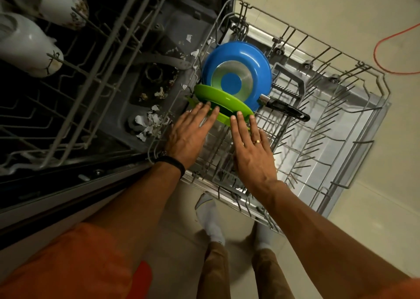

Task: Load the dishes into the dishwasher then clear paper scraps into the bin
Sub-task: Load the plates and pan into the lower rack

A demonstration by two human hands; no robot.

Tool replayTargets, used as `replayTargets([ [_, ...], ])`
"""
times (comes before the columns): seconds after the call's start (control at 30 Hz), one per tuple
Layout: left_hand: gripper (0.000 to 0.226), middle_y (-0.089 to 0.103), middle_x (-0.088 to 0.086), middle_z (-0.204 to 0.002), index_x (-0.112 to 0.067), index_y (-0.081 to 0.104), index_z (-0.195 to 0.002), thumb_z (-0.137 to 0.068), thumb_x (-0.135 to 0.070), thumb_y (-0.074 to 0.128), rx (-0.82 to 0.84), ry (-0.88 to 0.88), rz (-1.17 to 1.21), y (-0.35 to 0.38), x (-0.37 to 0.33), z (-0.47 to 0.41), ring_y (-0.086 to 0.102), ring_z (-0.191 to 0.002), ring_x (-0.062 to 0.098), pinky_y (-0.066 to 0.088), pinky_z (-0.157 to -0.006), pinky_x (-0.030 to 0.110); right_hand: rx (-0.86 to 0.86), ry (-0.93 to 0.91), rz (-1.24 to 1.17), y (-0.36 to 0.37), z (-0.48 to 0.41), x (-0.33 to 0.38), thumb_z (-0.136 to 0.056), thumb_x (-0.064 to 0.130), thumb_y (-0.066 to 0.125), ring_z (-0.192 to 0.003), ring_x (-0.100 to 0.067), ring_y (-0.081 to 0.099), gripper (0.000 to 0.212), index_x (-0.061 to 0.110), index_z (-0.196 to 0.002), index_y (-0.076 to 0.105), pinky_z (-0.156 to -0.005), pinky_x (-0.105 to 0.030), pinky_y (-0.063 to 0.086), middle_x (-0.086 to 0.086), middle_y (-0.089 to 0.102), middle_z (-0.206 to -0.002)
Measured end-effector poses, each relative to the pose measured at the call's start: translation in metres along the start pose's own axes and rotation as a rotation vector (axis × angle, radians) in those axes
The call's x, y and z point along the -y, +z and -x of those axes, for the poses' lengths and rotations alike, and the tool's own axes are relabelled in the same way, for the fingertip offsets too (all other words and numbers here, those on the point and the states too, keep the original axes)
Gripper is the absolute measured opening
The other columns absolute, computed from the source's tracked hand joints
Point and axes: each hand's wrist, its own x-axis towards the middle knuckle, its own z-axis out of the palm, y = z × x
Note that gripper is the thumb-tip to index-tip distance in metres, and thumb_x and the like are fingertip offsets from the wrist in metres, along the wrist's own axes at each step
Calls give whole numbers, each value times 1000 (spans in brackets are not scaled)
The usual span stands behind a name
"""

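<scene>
Pale beige floor tiles [341, 14] fill the frame from twelve to five o'clock; an orange cable [375, 48] loops across them at two o'clock.

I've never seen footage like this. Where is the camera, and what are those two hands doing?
There is no robot here. A person wears a camera on the head, so you look down along their own arms. The left hand and the right hand touch a green plate with straight fingers. The plate stands on edge in the pulled-out lower rack of a dishwasher. Neither hand grips anything. Behind the plate leans a blue pan with a black handle. Torn paper scraps lie on the dishwasher's floor, and white cups sit in the upper rack.
</scene>
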Motion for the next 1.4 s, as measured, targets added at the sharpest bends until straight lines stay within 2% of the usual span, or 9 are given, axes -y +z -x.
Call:
replayTargets([
  [0.1, 79, 36, 11, -161, -19, 29, -159, -91, 0, 65, 25, -19, -23, -2, -3, 0, 33, -149, 27, 31, -120, 43, 48, 13, 26, 0, -1, -1, -89, -1, 64, -156, -34, -15, 113, 16, -159, -24, -125, -57, 18, -4, -25, -168],
  [0.17, 81, 29, 9, -165, -20, 22, -161, -93, -3, 63, 80, -43, -53, -8, -7, 0, 28, -152, 25, 28, -122, 43, 109, -5, 39, -9, -1, -1, -94, 10, 65, -155, -34, -18, 113, 17, -157, -29, -126, -57, 14, -4, -30, -166],
  [0.3, 86, 7, 6, -170, -22, 2, -163, -97, -13, 56, 205, -118, -78, -27, -24, 4, 21, -154, 24, 27, -122, 43, 223, -39, 34, -41, -1, -2, -102, 29, 56, -156, -32, -14, 98, 17, -159, -23, -127, -54, 12, -6, -26, -167],
  [0.43, 92, 14, 5, -169, -20, 1, -162, -93, -22, 60, 211, -218, 13, -71, -53, 13, 39, -145, 24, 40, -112, 43, 270, -76, 70, -87, 19, 1, -102, 35, 56, -158, -33, -5, 92, 18, -162, -11, -125, -52, 22, -8, -15, -170],
  [0.73, 71, 21, 1, -167, -25, 15, -160, -100, -30, 52, 137, -339, 133, -267, -146, 72, 36, -146, 22, 35, -116, 44, 184, -147, 119, -268, 114, 30, -99, 37, 60, -158, -30, 8, 87, 18, -164, 4, -121, -54, 31, -5, 1, -172],
  [0.93, 62, 30, 1, -164, -24, 25, -159, -102, -35, 48, -68, -413, 119, -392, -185, 134, 39, -144, 22, 37, -114, 47, -10, -225, 114, -391, 179, 60, -103, 46, 51, -155, -28, 21, 73, 20, -162, 16, -118, -54, 36, -5, 19, -170],
  [1.1, 54, 42, 8, -158, -18, 42, -152, -102, -37, 51, -365, -484, 92, -468, -192, 189, 49, -136, 27, 47, -105, 48, -221, -391, 98, -470, 222, 104, -101, 46, 51, -147, -27, 38, 61, 18, -154, 36, -109, -53, 47, -5, 41, -160],
  [1.27, 53, 42, 13, -157, -17, 44, -150, -102, -37, 51, -577, -626, 54, -518, -169, 262, 50, -135, 32, 44, -105, 50, -313, -650, 90, -506, 256, 186, -100, 41, 56, -139, -31, 46, 55, 16, -148, 45, -104, -52, 49, -7, 52, -150],
  [1.4, 54, 42, 11, -157, -17, 46, -149, -101, -42, 47, -692, -760, -4, -538, -145, 348, 51, -134, 28, 46, -104, 47, -331, -831, 87, -507, 293, 270, -102, 48, 51, -137, -29, 47, 56, 18, -149, 45, -104, -49, 48, -5, 53, -149],
])
